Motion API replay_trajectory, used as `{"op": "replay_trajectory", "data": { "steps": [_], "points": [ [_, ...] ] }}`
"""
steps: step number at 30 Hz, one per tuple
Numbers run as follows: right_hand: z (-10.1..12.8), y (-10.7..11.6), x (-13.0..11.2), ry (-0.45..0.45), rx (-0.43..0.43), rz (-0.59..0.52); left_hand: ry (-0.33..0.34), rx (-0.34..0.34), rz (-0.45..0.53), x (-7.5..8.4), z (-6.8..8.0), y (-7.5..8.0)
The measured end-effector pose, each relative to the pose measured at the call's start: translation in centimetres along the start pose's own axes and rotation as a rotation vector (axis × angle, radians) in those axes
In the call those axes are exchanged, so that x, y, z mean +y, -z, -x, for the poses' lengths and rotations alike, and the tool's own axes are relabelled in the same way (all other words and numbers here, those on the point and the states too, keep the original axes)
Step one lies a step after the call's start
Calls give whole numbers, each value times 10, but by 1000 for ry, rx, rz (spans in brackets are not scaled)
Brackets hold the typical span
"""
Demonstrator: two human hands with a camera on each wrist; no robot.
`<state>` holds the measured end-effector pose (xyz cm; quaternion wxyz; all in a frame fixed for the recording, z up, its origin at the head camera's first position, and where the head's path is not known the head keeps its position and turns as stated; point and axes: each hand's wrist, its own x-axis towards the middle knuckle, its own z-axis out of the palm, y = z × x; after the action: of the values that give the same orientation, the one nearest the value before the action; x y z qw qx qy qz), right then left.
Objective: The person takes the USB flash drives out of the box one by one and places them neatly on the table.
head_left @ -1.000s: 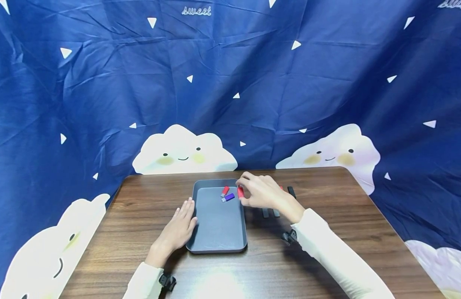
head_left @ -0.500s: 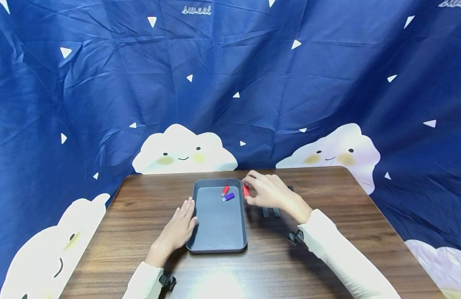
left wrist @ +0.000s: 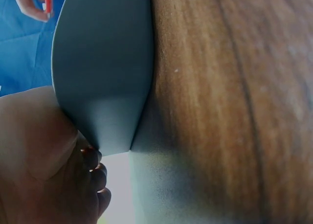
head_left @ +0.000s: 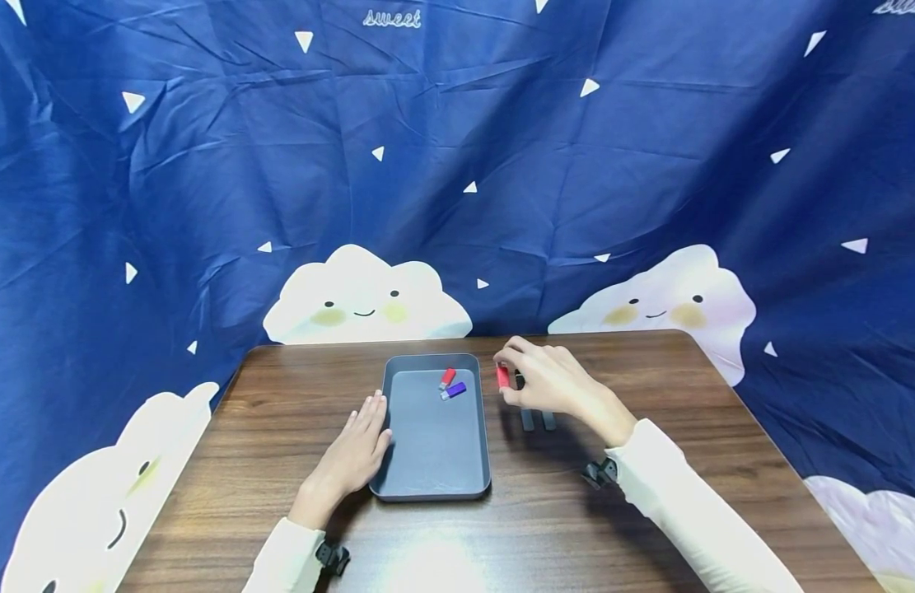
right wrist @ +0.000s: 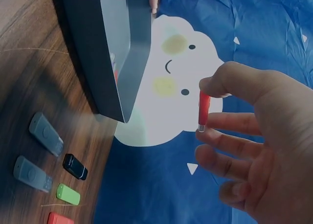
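My right hand (head_left: 557,380) pinches a red USB stick (head_left: 502,376) between thumb and fingertips, just right of the grey tray (head_left: 435,453). In the right wrist view this stick (right wrist: 204,107) stands on end, its metal plug down, with the tray wall (right wrist: 90,48) to its left. My left hand (head_left: 353,449) lies along the tray's left side, fingers straight and touching the rim. Inside the tray, toward its back right, another red USB stick (head_left: 447,378) lies beside a purple one (head_left: 453,391).
Right of the tray, partly under my right hand, lie more USB sticks: two grey ones (right wrist: 45,132), a black one (right wrist: 75,166), a green one (right wrist: 68,194) and a red one (right wrist: 60,218). A blue curtain (head_left: 501,206) hangs behind the wooden table (head_left: 301,379).
My right hand has moved right with the red USB stick, from over the tray's right rim to beyond it. My left hand and the sticks in the tray have stayed put.
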<state>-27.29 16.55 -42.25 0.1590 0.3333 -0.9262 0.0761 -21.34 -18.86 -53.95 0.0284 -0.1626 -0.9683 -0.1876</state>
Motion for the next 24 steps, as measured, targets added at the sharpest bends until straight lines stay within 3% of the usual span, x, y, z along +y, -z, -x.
{"op": "replay_trajectory", "data": {
  "steps": [12,24],
  "points": [
    [10,6,11,-28,4,-9,-53,71,8,-10,-2,-11],
    [22,9,19,-75,-27,-2,-26,26,41,-1,-1,-2]
  ]
}}
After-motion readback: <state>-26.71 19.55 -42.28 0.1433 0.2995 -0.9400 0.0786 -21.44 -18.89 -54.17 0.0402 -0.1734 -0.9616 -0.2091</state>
